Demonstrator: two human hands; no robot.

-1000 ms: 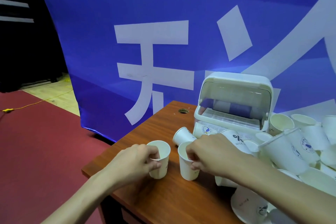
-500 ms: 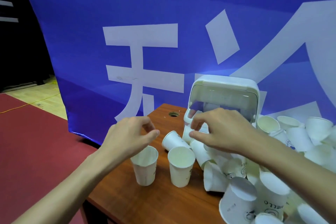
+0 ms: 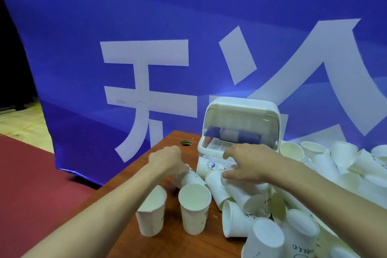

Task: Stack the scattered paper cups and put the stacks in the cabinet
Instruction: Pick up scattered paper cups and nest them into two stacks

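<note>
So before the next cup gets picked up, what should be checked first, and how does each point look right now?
1. Lid of the cabinet raised: ok.
2. The left upright cup and right upright cup stand mouth up on the table, ready to take more: ok.
3. Grip of the left hand on the tipped cup: cannot tell, the hand hides the contact.
4. The right hand free: ok, fingers spread over the cups before the cabinet, gripping nothing.
5. The loose pile stacked: not ok, cups lie scattered at the right.
</note>
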